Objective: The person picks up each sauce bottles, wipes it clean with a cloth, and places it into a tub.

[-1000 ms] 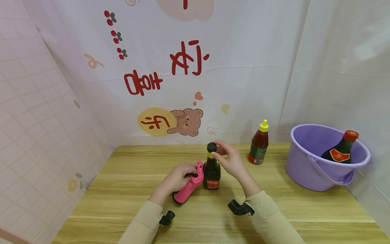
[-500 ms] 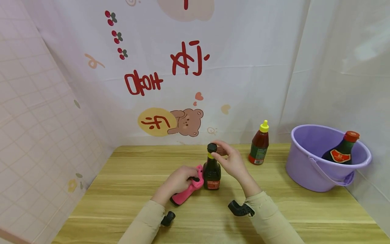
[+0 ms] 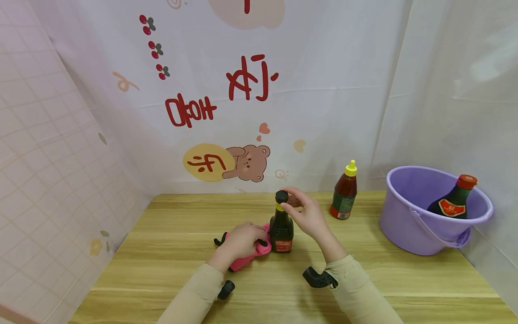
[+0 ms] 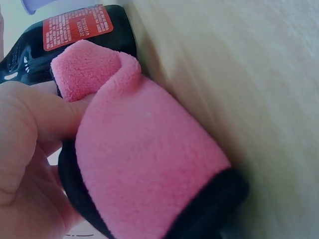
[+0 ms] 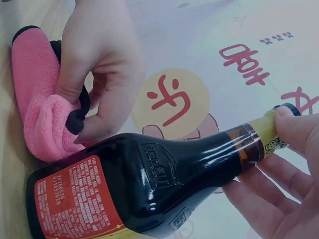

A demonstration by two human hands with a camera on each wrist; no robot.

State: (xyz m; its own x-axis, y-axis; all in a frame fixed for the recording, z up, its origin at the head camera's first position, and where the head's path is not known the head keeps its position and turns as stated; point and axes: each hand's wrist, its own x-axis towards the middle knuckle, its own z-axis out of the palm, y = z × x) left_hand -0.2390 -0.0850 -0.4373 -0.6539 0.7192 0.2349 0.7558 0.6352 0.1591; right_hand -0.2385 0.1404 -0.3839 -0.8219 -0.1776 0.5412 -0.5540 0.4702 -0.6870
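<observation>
A dark sauce bottle (image 3: 282, 231) with a black cap and red label stands upright on the wooden table. My right hand (image 3: 309, 218) grips its neck just under the cap, thumb on the near side, as the right wrist view shows. In my left hand (image 3: 241, 243) is a bunched pink cloth (image 4: 149, 144) with black edging, pinched between thumb and fingers. The cloth touches the left side of the bottle low down, and part of it hangs toward the tabletop.
A red sauce bottle (image 3: 344, 193) with a yellow nozzle stands at the back right. Beside it a purple bucket (image 3: 408, 229) holds a green bottle (image 3: 453, 204) with a red cap. A printed white curtain (image 3: 323, 90) hangs behind the table (image 3: 182, 216).
My left hand has moved slightly downward with the cloth along the bottle's left side, and a black-edged corner now shows left of that hand. The right hand keeps its grip on the neck.
</observation>
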